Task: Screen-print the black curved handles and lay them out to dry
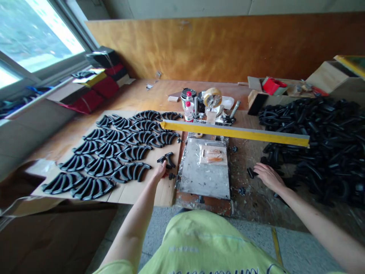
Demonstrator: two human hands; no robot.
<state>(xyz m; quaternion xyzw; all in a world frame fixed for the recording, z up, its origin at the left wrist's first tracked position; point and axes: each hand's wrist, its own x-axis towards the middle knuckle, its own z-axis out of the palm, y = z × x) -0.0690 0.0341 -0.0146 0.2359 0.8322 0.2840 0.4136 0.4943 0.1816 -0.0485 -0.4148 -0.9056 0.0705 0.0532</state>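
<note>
My left hand (162,170) is closed on a curved black handle-like piece (170,160), just above the right edge of the cardboard sheet (125,193). Rows of similar curved black pieces (98,165) lie fanned out on that cardboard, left of the hand. At the near edge of a big heap of black pieces (322,152), my right hand (268,176) has its fingertips at a short black piece (250,172). Whether those fingers grip it cannot be made out. Between the hands lies a flat metal plate (203,184) with a small pad of orange-brown strips (213,155).
A yellow-edged bar (236,132) spans across above the metal plate. Behind it stand a bottle with a red cap (188,111), a tape roll (212,97) and a dark can (188,94). Red boxes (85,101) sit at the left by the window; an open carton (285,89) is back right.
</note>
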